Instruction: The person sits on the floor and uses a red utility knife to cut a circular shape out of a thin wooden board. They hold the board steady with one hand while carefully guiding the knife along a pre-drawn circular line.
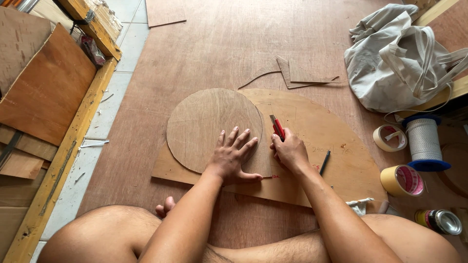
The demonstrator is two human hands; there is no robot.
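At the far left of the frame, flat brown plywood offcuts (46, 92) lean against a yellowed, paint-flecked wooden beam (68, 151) that runs diagonally down to the lower left corner; their tops are cut off by the edge. Pale floor tiles (105, 117) show beside it, then a large reddish plywood sheet (214, 44) with fine grain covers the floor. In the middle lies a thin round wooden disc (209, 129) with a dull, matte face, resting on a bigger half-round plywood board (321, 141) whose straight edge faces the person. The left hand (233, 158) lies flat with its grip fully spread, fingers splayed on the disc's lower right part — holding nothing, only pressing. Just right of it the right hand (290, 152) has its grip closed round a red utility knife (277, 127), the tip at the disc's right rim; the blade itself is too small to make out. A dark pencil (324, 162) lies on the board near that wrist. Curved slivers of cut plywood scraps (297, 74) lie above. At upper right sits a crumpled off-white cloth bag (399, 58) with strap handles; below it a roll of pale tape (389, 138), a spool of white cord (423, 142) with blue ends, a yellow tape roll (402, 180), and a metal can (439, 221) — partly cut off at the right.
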